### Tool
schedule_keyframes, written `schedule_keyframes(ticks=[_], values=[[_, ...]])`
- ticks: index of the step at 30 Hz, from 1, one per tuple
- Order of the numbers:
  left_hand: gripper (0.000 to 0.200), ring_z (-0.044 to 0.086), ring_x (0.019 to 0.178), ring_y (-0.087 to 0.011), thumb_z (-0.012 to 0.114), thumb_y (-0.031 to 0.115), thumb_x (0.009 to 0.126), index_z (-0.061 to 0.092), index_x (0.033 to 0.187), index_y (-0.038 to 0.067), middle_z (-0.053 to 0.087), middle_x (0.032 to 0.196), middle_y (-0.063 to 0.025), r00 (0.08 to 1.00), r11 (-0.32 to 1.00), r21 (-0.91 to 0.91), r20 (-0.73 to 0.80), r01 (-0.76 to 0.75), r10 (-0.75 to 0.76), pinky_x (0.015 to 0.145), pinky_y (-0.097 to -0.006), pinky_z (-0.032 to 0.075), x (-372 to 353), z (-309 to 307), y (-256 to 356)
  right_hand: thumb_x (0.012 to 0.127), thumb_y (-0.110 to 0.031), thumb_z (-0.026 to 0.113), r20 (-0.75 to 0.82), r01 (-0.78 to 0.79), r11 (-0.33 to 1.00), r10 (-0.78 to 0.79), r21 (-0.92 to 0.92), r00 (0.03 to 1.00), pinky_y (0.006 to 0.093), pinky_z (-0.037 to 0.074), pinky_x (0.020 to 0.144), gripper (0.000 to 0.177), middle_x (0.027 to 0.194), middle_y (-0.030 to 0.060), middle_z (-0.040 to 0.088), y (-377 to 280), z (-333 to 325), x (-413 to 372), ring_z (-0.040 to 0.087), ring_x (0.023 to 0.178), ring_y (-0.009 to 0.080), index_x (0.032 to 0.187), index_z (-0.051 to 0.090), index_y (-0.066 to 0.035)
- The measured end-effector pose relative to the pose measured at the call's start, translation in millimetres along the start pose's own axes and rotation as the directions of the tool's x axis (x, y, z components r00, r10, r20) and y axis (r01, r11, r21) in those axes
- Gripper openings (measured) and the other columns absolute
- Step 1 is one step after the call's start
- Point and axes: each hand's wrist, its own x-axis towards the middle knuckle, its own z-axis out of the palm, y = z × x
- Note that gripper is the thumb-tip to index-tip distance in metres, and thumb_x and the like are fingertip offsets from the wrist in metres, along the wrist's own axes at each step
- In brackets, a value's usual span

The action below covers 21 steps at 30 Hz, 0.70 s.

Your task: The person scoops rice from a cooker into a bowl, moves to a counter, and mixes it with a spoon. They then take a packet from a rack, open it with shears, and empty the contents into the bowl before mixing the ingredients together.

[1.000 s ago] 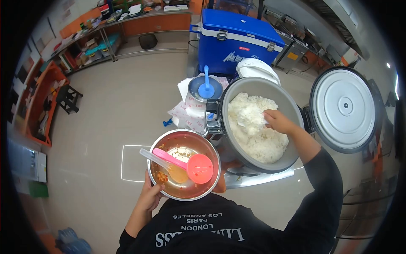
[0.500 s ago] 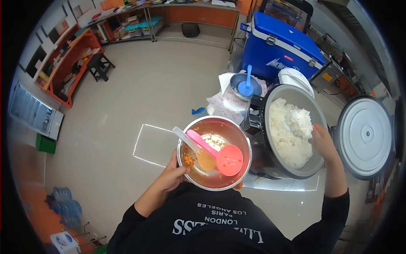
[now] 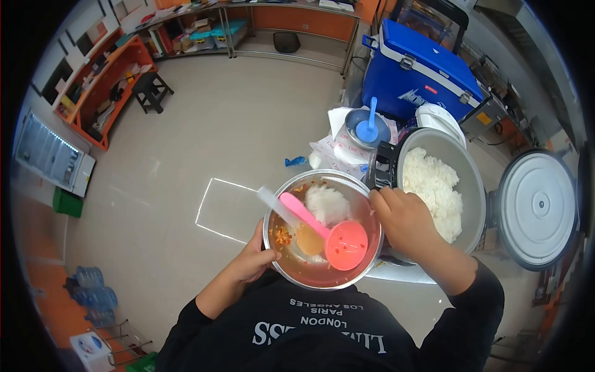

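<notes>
A mound of white rice (image 3: 327, 206) is already in or over the steel bowl (image 3: 304, 271) our left hand (image 3: 251, 258) clamps, our right hand (image 3: 406, 223) curls closed by the bowl's right rim, on what we cannot tell, and the cooker (image 3: 472, 186) to its right holds plenty more.

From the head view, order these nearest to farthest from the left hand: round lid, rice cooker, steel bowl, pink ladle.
1. Steel bowl, in the left hand.
2. Pink ladle, inside the bowl.
3. Rice cooker, right of it.
4. Round lid, far right.
</notes>
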Motion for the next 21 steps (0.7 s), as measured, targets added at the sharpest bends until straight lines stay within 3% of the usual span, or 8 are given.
schedule_keyframes(ticks=[3, 5, 9, 11, 13, 15, 17, 21], values=[[0.089, 0.054, 0.114, -0.0230, 0.052, -0.003, 0.072, 0.009, 0.148, 0.014, 0.041, 0.132, -0.0123, 0.997, 0.998, 0.011, -0.037, 0.063, -0.062, 0.080, -0.0357, 0.056, -0.9, -13.1, -9.1, 0.080, -0.010, 0.056, -0.054, 0.054, 0.996, -0.058, -0.074, 0.997, 0.0427, 0.047, 0.060, 0.016, 0.079, 0.0097, 0.055, -2.7, -16.6, -3.9, 0.060, 0.071, 0.0292, 0.095, 0.052, -0.006], [0.089, 0.051, 0.119, -0.0240, 0.052, -0.004, 0.072, 0.010, 0.149, 0.014, 0.040, 0.133, -0.0125, 0.993, 0.993, 0.045, -0.048, 0.111, -0.109, 0.086, -0.0371, 0.054, -2.9, -17.3, -12.4, 0.082, -0.008, 0.055, -0.112, -0.210, 0.976, 0.203, -0.055, 0.973, 0.0446, 0.047, 0.061, 0.018, 0.078, 0.0135, 0.058, 3.6, -36.5, -12.8, 0.060, 0.069, 0.0324, 0.100, 0.054, -0.005], [0.090, 0.040, 0.129, -0.0256, 0.051, -0.006, 0.071, 0.012, 0.149, 0.012, 0.037, 0.138, -0.0129, 0.996, 0.999, 0.033, -0.078, 0.035, -0.032, 0.104, -0.0392, 0.040, -5.7, -19.4, -18.9, 0.090, -0.012, 0.050, -0.242, -0.519, 0.850, 0.487, -0.090, 0.839, 0.0491, 0.046, 0.064, 0.010, 0.077, 0.0219, 0.063, 62.3, -64.3, -35.4, 0.061, 0.071, 0.0400, 0.094, 0.055, -0.004], [0.090, 0.039, 0.130, -0.0256, 0.052, -0.007, 0.070, 0.014, 0.149, 0.010, 0.037, 0.139, -0.0125, 0.994, 0.999, 0.004, -0.095, 0.054, -0.054, 0.107, -0.0394, 0.036, -4.1, -22.6, -24.3, 0.093, -0.020, 0.048, -0.128, -0.653, 0.733, 0.641, -0.192, 0.757, 0.0504, 0.046, 0.067, 0.018, 0.079, 0.0212, 0.064, 102.7, -74.5, -47.7, 0.062, 0.077, 0.0406, 0.092, 0.057, -0.005], [0.089, 0.040, 0.129, -0.0252, 0.053, -0.007, 0.070, 0.015, 0.148, 0.010, 0.039, 0.138, -0.0121, 0.991, 0.995, -0.013, -0.091, 0.098, -0.099, 0.107, -0.0394, 0.036, -3.4, -21.9, -24.8, 0.092, -0.022, 0.049, -0.014, -0.650, 0.616, 0.721, -0.446, 0.693, 0.0499, 0.048, 0.069, 0.018, 0.082, 0.0192, 0.065, 162.4, -62.7, -72.6, 0.063, 0.079, 0.0390, 0.093, 0.059, -0.006], [0.088, 0.040, 0.129, -0.0247, 0.054, -0.006, 0.070, 0.016, 0.148, 0.009, 0.040, 0.136, -0.0118, 0.985, 0.990, -0.008, -0.092, 0.143, -0.143, 0.107, -0.0394, 0.035, 2.8, -20.6, -24.4, 0.090, -0.019, 0.050, 0.054, -0.555, 0.615, 0.695, -0.560, 0.717, 0.0486, 0.049, 0.070, 0.016, 0.084, 0.0162, 0.067, 222.8, -28.1, -101.4, 0.065, 0.078, 0.0364, 0.094, 0.060, -0.007], [0.085, 0.041, 0.127, -0.0240, 0.056, -0.004, 0.070, 0.020, 0.146, 0.009, 0.042, 0.134, -0.0107, 0.985, 0.989, 0.016, -0.088, 0.148, -0.146, 0.106, -0.0388, 0.037, 1.3, -22.9, -23.2, 0.087, -0.014, 0.051, 0.057, -0.557, 0.527, 0.757, -0.642, 0.651, 0.0476, 0.050, 0.069, 0.015, 0.086, 0.0137, 0.068, 236.5, -7.4, -94.1, 0.066, 0.080, 0.0341, 0.095, 0.061, -0.006], [0.083, 0.042, 0.125, -0.0232, 0.058, -0.002, 0.070, 0.022, 0.144, 0.009, 0.043, 0.132, -0.0102, 0.986, 0.987, 0.023, -0.063, 0.158, -0.156, 0.104, -0.0376, 0.039, 1.7, -11.5, -16.4, 0.092, -0.021, 0.047, 0.155, -0.539, 0.571, 0.762, -0.619, 0.629, 0.0495, 0.050, 0.075, 0.023, 0.088, 0.0151, 0.069, 253.1, 35.4, -86.2, 0.066, 0.083, 0.0355, 0.099, 0.063, -0.006]])
